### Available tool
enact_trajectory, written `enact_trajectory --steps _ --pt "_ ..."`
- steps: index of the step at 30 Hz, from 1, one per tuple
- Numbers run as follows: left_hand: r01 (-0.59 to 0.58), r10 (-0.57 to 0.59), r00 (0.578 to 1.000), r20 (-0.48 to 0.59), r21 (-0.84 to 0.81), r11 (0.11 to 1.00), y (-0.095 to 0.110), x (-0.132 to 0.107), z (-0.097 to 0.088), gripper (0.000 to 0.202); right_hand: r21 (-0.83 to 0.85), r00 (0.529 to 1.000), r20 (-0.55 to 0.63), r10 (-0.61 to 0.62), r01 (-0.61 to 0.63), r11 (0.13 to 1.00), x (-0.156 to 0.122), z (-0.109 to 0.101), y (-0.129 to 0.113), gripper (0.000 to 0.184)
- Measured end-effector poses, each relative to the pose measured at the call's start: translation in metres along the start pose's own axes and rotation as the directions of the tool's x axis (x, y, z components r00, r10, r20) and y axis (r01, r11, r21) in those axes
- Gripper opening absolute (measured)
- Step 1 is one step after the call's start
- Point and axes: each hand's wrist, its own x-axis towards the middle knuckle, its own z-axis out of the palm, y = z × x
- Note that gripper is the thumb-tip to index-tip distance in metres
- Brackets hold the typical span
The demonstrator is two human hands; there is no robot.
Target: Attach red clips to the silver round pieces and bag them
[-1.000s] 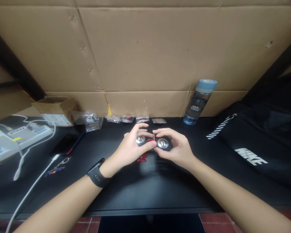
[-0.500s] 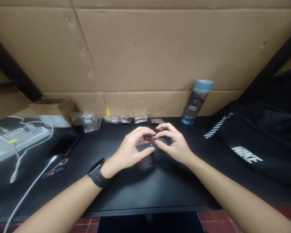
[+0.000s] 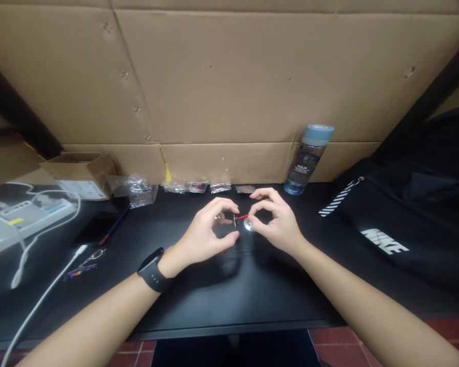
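Observation:
My left hand (image 3: 204, 230) grips a small thin disc (image 3: 235, 222) by its edges, between thumb and fingertips. From the disc's right side a short red cord (image 3: 243, 217) runs to my right hand (image 3: 278, 223), whose thumb and index finger are pinched on its end. A shiny round metal piece (image 3: 248, 225) shows on the table just beyond those fingertips. Another small pale piece (image 3: 219, 216) is partly hidden behind my left fingers. Beneath my left thumb, a bit of red (image 3: 224, 250) peeks out.
Several small plastic packets (image 3: 221, 187) line the back of the black table (image 3: 233, 295). A water bottle (image 3: 305, 160) and a black bag (image 3: 401, 224) stand to the right. At left are a cardboard box (image 3: 82, 176), a phone (image 3: 99, 224), a power strip (image 3: 26, 214) and a keychain (image 3: 82, 267).
My right hand has moved slightly away from my left. The red cord, earlier visible left of the disc, now stretches out on its right. The metal piece on the table shows more clearly.

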Motion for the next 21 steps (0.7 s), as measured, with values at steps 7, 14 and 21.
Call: enact_trajectory --steps 7,14,21 --pt "-0.091 0.032 0.988 0.15 0.402 0.911 -0.008 0.006 -0.025 0.046 -0.1 0.984 0.178 -0.028 0.047 0.994 -0.002 0.002 0.012 0.013" --pt "0.01 -0.179 0.966 0.185 0.669 0.743 -0.037 0.006 -0.04 0.022 -0.17 0.93 0.356 0.089 -0.03 0.985 -0.004 0.004 0.028 0.012" --pt "0.005 -0.165 0.974 0.157 0.709 0.705 -0.044 0.007 -0.033 0.018 -0.189 0.882 0.466 0.075 0.016 0.982 -0.004 0.002 0.025 0.01"
